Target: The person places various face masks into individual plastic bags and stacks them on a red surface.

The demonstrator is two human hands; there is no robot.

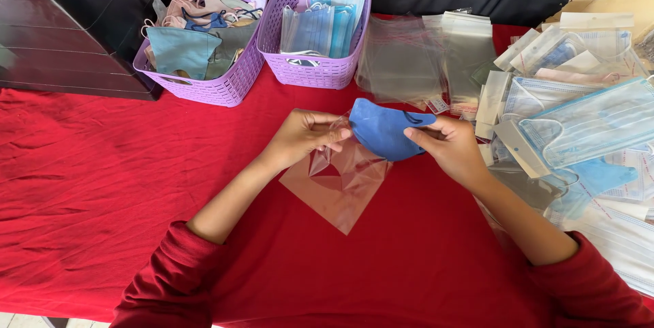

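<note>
Right at the middle of the red tablecloth (102,185), the person's left hand (303,138) is pinched shut on the mouth of a clear plastic bag (338,181), thumb + fingers closed on the top edge, rest of the bag lying flat on the cloth just below the grip w/ one corner pointing back toward the person. Right hand (451,145) is clamped on a dark blue face mask (383,128), thumb on top, fingers underneath, holding its right end. Mask sits between the two hands, its left end touching the bag opening right by the left fingertips; can't tell if it's inside the bag. Beyond the grip, further up the table, 2 purple baskets side by side: the left basket (231,86) has mixed cloth masks, teal/pink/grey, the right basket (340,69) has light blue pleated masks standing up. Just past the right hand there's a pile of empty clear bags (402,55), and off to the right of that hand a messy heap of bagged light blue masks (593,120), near the wrist. Both sleeves are dark red.
</note>
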